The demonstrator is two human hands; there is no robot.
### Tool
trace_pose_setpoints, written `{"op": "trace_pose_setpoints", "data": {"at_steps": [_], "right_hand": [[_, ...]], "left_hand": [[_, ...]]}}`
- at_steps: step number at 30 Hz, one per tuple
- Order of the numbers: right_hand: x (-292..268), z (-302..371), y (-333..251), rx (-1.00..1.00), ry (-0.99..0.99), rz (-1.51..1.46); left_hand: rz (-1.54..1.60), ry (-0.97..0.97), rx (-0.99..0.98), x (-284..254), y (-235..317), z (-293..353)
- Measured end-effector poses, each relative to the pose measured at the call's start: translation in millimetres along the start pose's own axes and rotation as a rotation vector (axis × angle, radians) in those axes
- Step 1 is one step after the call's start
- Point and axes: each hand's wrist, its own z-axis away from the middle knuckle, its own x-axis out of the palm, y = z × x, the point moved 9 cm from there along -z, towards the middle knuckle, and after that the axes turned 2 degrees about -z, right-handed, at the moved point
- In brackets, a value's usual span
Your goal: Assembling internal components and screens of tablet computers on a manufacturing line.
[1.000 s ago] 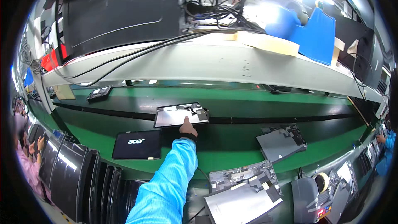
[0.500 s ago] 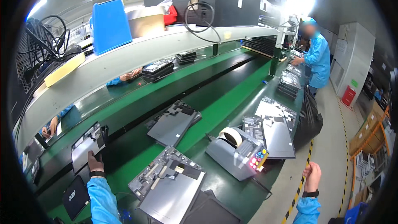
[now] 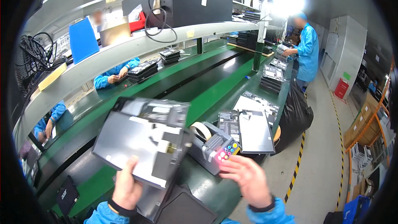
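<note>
A partly opened laptop (image 3: pixel 124 137), with a silver panel, black film and exposed boards, is held tilted in my left hand (image 3: pixel 127 186). My thumb lies on the panel; the other fingers are hidden beneath. Another silver panel (image 3: pixel 146 201) shows partly below it. My right hand (image 3: pixel 248 178) is open and holds nothing, its fingers stretched out in front of the grey tape dispenser (image 3: pixel 213 149) with lit, coloured buttons. Just beyond the dispenser lie a silver panel (image 3: pixel 255 132) and a laptop base with exposed parts (image 3: pixel 229 124).
A dark laptop lid (image 3: pixel 67 195) lies at the left, a dark flat part (image 3: pixel 188 209) near the front edge. Stacked laptop parts (image 3: pixel 272 79) stand farther along the bench, beside a black bag (image 3: pixel 296 116). A shelf (image 3: pixel 120 45) crosses above. Co-workers (image 3: pixel 307 49) in blue work nearby.
My left hand has come from the far left to the front middle, with an opened laptop raised in it. My right hand has moved left to the tape dispenser. The view has shifted right.
</note>
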Motion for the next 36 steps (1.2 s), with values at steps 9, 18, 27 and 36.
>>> {"op": "trace_pose_setpoints", "data": {"at_steps": [9,18,27,36], "right_hand": [[-77.6,-17.3,-15.9,-0.098,0.482,-0.186],[-231.7,-69.7,-8.5,-0.088,0.596,-0.076],[-288.7,-96.8,26.3,0.016,0.581,0.092],[-289.3,-78.7,0.4,0.642,0.457,1.122]], "left_hand": [[-0.122,-0.407,-0.131,184.4,-115.6,28.3],[-0.5,-0.554,-0.297,219.3,-169.7,15.5],[-0.524,0.204,0.168,-69.0,23.5,-138.2],[-0.874,0.44,-0.199,-200.3,8.8,-219.2]]}}
